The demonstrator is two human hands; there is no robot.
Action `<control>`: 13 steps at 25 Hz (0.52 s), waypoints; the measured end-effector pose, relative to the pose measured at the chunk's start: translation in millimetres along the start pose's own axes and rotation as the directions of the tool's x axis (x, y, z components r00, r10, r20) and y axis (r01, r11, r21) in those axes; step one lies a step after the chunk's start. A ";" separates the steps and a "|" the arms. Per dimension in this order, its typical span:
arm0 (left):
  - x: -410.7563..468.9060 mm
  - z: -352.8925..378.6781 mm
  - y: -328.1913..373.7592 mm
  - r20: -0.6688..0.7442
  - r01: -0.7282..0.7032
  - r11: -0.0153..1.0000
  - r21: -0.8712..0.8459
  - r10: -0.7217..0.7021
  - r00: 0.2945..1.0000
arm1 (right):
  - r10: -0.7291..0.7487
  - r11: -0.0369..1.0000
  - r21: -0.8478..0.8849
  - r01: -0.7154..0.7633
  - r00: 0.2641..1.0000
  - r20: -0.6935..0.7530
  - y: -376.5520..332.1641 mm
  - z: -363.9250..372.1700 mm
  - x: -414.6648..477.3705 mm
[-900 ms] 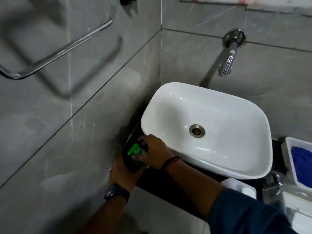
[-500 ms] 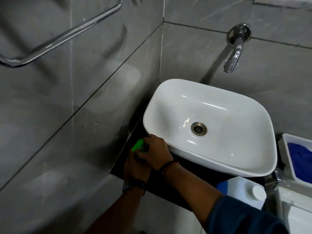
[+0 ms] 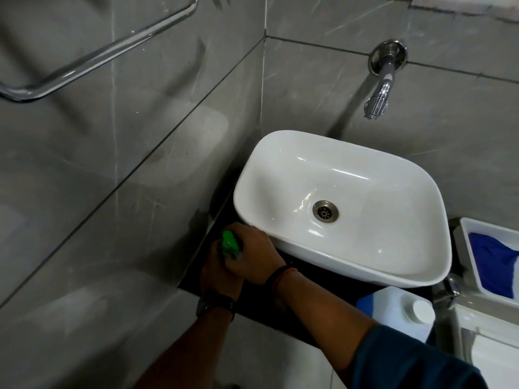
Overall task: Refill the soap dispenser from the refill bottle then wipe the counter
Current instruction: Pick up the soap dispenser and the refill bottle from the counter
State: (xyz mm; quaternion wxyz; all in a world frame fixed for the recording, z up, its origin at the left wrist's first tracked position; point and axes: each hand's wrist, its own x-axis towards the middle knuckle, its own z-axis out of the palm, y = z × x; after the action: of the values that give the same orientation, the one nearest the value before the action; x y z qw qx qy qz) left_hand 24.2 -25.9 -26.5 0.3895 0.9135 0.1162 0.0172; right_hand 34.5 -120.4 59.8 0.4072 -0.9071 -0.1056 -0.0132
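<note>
Low-centre of frame, on the counter [image 3: 323, 293] by the sink [image 3: 421, 265], both hands clasp the dispenser: left hand [image 3: 217, 272] round its body, right hand [image 3: 254, 255] on the green pump [image 3: 229, 242]; prob. light, slick plastic, so hold body, twist at collar.
</note>
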 end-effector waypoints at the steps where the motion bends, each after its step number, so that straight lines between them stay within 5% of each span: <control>1: -0.1 0.8 -1.2 -0.014 -0.019 1.000 -0.007 0.019 1.000 | 0.018 1.000 0.011 -0.017 1.000 -0.025 0.1 0.2 -1.7; 9: 1.8 5.8 -6.2 0.022 -0.028 0.999 0.032 0.028 0.999 | 0.114 0.975 0.207 -0.085 0.985 -0.129 -8.1 1.0 -12.1; 13: 2.8 2.7 -5.8 0.050 -0.035 0.989 -0.141 0.042 0.998 | 0.116 0.959 0.271 -0.078 0.985 -0.125 -12.8 7.2 -16.1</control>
State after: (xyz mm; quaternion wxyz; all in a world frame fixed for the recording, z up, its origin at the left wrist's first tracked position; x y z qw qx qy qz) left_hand 26.1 -23.2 -32.6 0.4551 0.8862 0.0867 0.0084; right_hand 15.7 -109.7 62.7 0.5316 -0.8453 -0.0331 -0.0426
